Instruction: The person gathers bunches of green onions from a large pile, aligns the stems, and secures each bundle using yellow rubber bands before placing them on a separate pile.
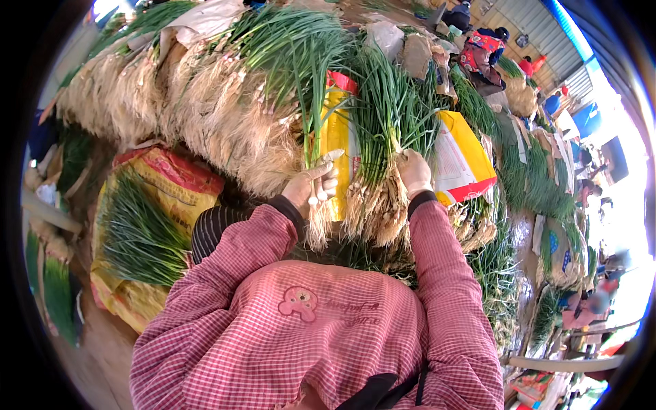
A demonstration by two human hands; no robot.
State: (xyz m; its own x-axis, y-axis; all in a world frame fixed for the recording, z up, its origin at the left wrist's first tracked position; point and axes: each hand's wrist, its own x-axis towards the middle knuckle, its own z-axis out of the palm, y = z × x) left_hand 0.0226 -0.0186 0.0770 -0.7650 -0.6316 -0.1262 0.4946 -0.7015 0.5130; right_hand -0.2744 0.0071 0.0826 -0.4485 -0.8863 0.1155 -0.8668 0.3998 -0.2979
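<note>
My left hand (314,186), in a pale glove, is closed round a few spring onions (316,143). Their white bulbs and roots hang below the fingers, and the green leaves rise over the heap behind. To the right, my right hand (414,171), also gloved, has its fingers closed on the pale stems of spring onions at the edge of a loose pile (372,147). Long tan roots of that pile spread below it toward me. Between the hands lies a yellow and red plastic sack (333,119), partly under the leaves.
A long heap of bundled spring onions (198,102) stretches across the far left, roots facing me. At my left, more greens (140,229) lie on a yellow and red sack (195,191). Another yellow sack (468,154) lies right of my right hand. Several people work farther right.
</note>
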